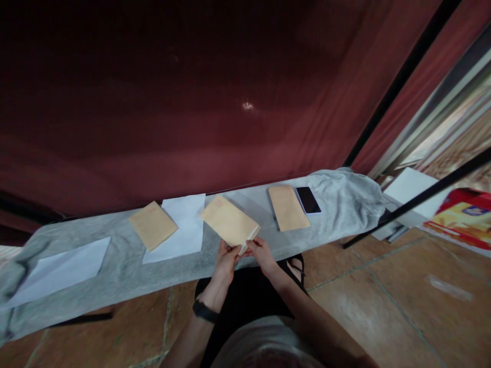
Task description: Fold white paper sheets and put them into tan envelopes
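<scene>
Both hands hold one tan envelope (229, 220) over the front part of the grey cloth, tilted with its near right end towards me. My left hand (226, 259) pinches its near edge. At the right end, where a white strip shows, my right hand (260, 251) grips the corner. Another tan envelope (153, 225) lies to the left, partly on a white paper sheet (192, 225). To the right rests a third tan envelope (288, 208), beside a dark-screened phone (308, 200).
The long narrow surface is covered by a grey cloth (126, 271). A second white sheet (63, 271) lies at its left. Dark metal bars (402, 82) stand at the right, near a red and yellow box (464, 217). A dark red wall rises behind.
</scene>
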Available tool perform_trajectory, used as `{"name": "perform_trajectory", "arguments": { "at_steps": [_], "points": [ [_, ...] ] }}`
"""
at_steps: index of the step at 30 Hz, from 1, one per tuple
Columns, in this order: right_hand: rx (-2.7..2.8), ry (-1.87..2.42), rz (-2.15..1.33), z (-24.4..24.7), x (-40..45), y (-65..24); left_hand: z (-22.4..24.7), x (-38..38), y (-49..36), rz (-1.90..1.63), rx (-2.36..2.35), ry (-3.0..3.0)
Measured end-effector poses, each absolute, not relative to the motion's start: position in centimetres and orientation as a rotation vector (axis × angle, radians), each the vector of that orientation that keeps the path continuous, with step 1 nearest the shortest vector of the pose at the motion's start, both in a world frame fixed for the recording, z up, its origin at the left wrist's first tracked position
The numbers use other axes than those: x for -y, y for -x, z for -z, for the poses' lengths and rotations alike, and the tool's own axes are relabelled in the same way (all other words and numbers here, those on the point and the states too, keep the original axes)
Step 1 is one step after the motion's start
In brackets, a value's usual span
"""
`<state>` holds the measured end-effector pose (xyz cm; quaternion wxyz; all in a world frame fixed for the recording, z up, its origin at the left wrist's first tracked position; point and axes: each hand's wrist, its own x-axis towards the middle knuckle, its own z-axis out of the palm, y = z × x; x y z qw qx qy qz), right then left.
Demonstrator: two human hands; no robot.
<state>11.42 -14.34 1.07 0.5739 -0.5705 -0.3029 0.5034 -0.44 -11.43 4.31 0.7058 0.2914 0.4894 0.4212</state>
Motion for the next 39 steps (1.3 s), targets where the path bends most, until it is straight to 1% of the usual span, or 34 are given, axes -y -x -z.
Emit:
{"name": "perform_trajectory", "arguments": {
  "at_steps": [7,9,13,15,18,21,24,27,30,35,39],
  "points": [
    [0.683,1.484,-0.905,-0.1,15.1,-15.2,-3.2,7.4,0.8,-0.814,-1.235,-1.124],
    [0.754,1.533,-0.783,0.1,15.3,-16.1,-2.7,6.5,0.7,-0.794,-1.282,-1.235],
    [1.261,1.623,-0.405,1.0,15.4,-16.5,-1.9,6.5,1.6,-0.807,-1.387,-1.421],
    [1.498,1.641,-0.284,1.6,15.3,-16.3,-1.6,7.2,2.4,-0.811,-1.434,-1.552],
    [1.684,1.699,-0.182,2.3,15.2,-15.9,-1.3,8.4,3.5,-0.690,-1.480,-2.060],
    [1.743,1.746,-0.112,2.7,15.3,-15.8,-1.2,8.8,4.0,-0.460,-1.453,-2.519],
    [1.764,1.761,-0.087,2.8,15.5,-15.8,-1.1,8.7,4.3,-0.300,-1.396,-2.688],
    [1.780,1.772,-0.082,2.7,15.6,-15.8,-1.1,8.5,4.7,-0.224,-1.320,-2.791],
    [1.800,1.770,-0.079,2.6,15.7,-15.8,-1.2,8.4,5.0,-0.249,-1.275,-2.847],
    [1.799,1.757,-0.087,2.2,15.7,-15.7,-1.3,6.8,2.6,-0.485,-1.217,-2.800],
    [1.796,1.760,-0.095,2.2,15.6,-15.6,-0.6,2.9,-1.0,-0.430,-1.186,-2.797]
  ]
}}
